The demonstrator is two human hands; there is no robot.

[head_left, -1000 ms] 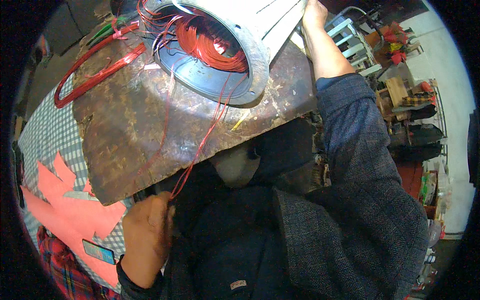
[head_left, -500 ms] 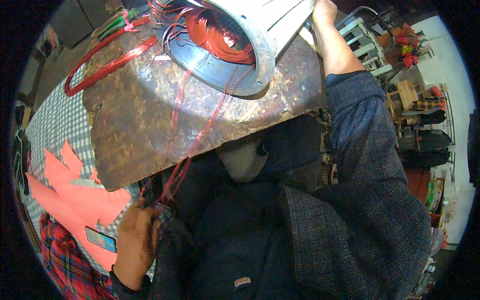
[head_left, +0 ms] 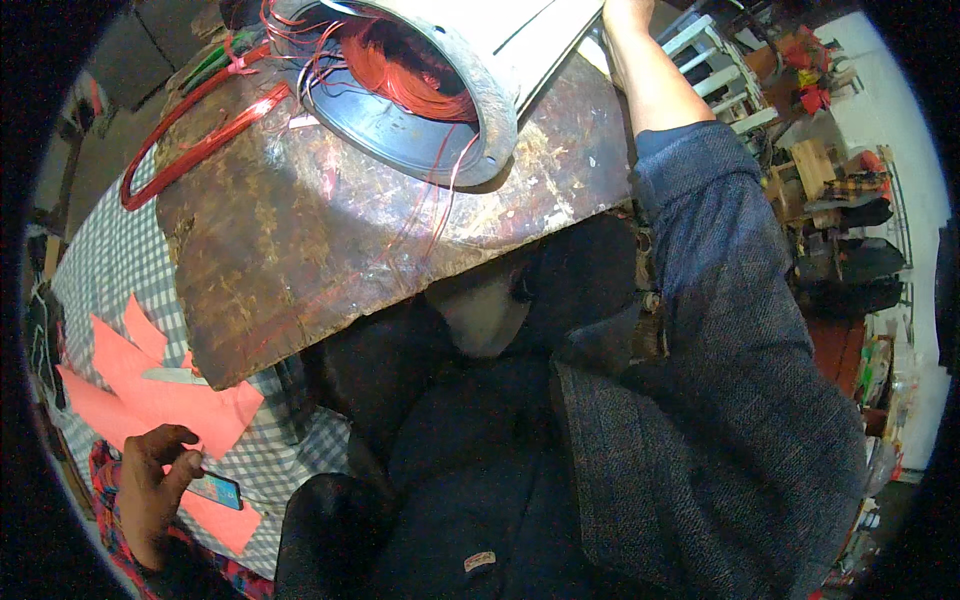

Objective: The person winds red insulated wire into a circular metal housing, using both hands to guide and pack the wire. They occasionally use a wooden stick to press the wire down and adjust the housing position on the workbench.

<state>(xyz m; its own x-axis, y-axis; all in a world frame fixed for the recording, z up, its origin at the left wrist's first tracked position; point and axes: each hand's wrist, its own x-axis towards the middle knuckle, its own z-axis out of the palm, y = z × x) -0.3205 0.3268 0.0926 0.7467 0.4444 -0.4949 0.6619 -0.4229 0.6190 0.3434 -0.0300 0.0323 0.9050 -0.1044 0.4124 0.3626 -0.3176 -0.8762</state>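
My left hand (head_left: 158,490) hovers at the lower left, beside a phone (head_left: 224,491) and over cut pink sheets (head_left: 200,405). Its thumb and index finger are bent but apart, and I see nothing held between them. At the top right my right hand (head_left: 628,16) is by the side of a grey motor housing (head_left: 500,120); the frame edge cuts off its fingers. The housing lies on its side with its round mouth toward me. Inside sits a coil of red-brown copper wire (head_left: 400,75). Thin loose wires (head_left: 447,190) hang from the mouth over the board.
A worn brown board (head_left: 260,250) carries the housing, its edge close to my lap. At its left lies a long red wire loop (head_left: 205,143). A knife-like blade (head_left: 172,376) rests on the pink sheets, over a checked cloth (head_left: 105,260). Shelving with goods (head_left: 840,220) stands at right.
My left hand has let go of the thin red wires below the board's edge and moved left, toward the phone. My right hand stays by the housing. The whole view has shifted slightly.
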